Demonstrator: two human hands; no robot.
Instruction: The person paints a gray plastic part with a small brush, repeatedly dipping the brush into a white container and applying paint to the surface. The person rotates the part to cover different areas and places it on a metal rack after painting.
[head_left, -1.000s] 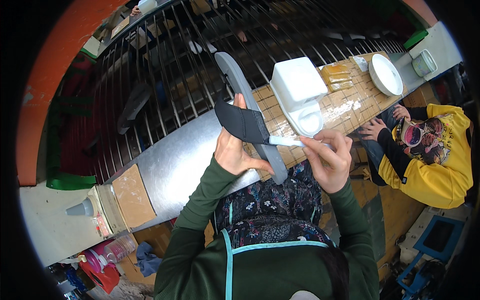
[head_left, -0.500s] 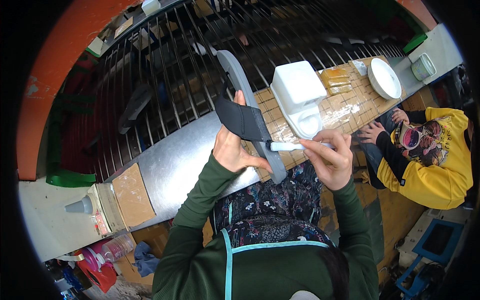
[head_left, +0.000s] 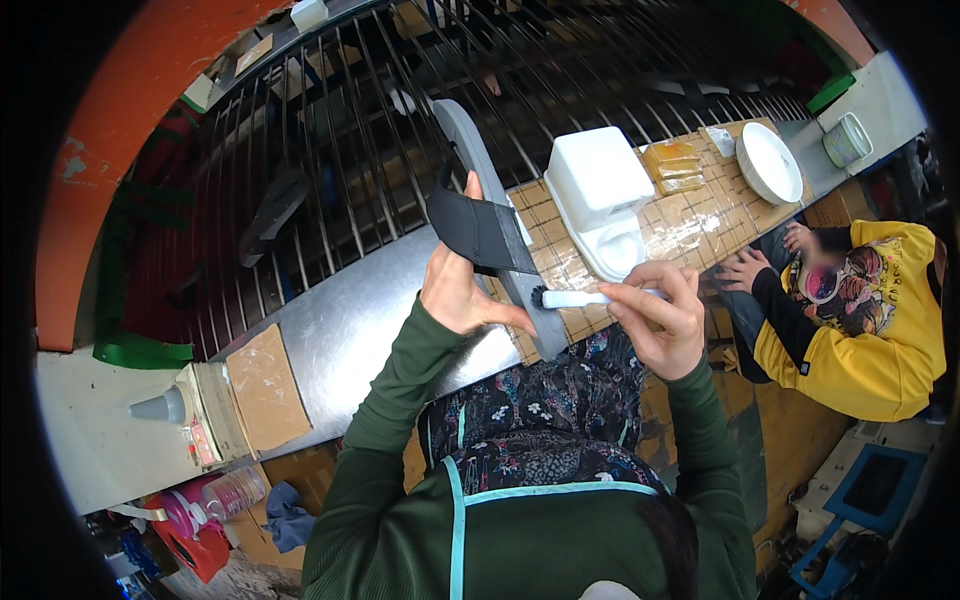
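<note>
My left hand (head_left: 452, 292) is closed round a slide sandal with a grey sole and a wide black strap (head_left: 482, 232). The fingers pass behind the strap, and the thumb presses on the sole's near end. Between the fingertips of my right hand (head_left: 662, 322) is a small brush (head_left: 575, 299) with a white handle. Its dark bristles are at the sole's near end, just below the strap; they look to be touching it. Beyond the brush stands a white plastic container (head_left: 600, 180) with a small round cup at its front.
Yellowish blocks (head_left: 672, 168), a white bowl (head_left: 768, 165) and a greenish cup (head_left: 847, 140) stand along the bench to the right. A rack of metal rollers (head_left: 330, 150) lies beyond, carrying another dark sandal (head_left: 275, 215). At right sits a person in yellow (head_left: 860, 320).
The brush tip has shifted slightly down, away from the strap's edge, and its bristles now show. The sandal and my left hand have moved slightly left.
</note>
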